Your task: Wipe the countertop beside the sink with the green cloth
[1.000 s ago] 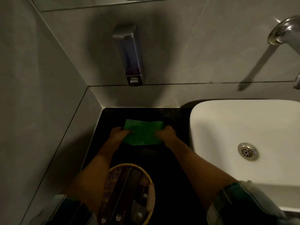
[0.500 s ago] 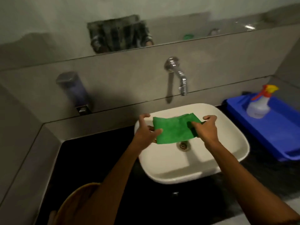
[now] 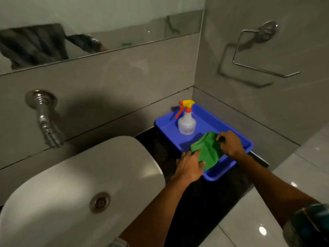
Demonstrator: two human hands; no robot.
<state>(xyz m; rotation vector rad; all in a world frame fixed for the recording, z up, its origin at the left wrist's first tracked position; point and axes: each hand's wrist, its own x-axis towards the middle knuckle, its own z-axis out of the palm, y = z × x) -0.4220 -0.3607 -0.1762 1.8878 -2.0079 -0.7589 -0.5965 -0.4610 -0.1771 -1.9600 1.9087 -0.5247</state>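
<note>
Off to the left of both hands stands the white sink (image 3: 74,179), with the tap (image 3: 44,120) on the wall above it. Between the sink and the fingers runs a strip of dark bench (image 3: 160,148), and more of it shows below the forearms. It looks dull and dark in this light, so I cannot tell whether it is wet or dry, wiped or not.

The left hand (image 3: 189,166) has its fingers (image 3: 195,155) bent and closed on the near-left edge of the cloth (image 3: 207,150). The cloth hangs bunched between the two hands, low over the blue tray (image 3: 220,169) and sagging into its near end; whether it already touches the tray floor I cannot tell. Beyond the fingers, at the far end of the tray, a spray bottle (image 3: 187,122) stands upright, well clear of the cloth.

The right hand (image 3: 231,144) pinches the cloth's far-right corner, its fingers (image 3: 219,138) drawn together on the fabric. Up on the side wall to the right hangs a towel ring (image 3: 258,56).

By my reckoning the wiping is over or paused: the cloth is off the bench and looks about to be laid in the tray. If any bench remains unwiped, it would be the strip left of the left fingers.
</note>
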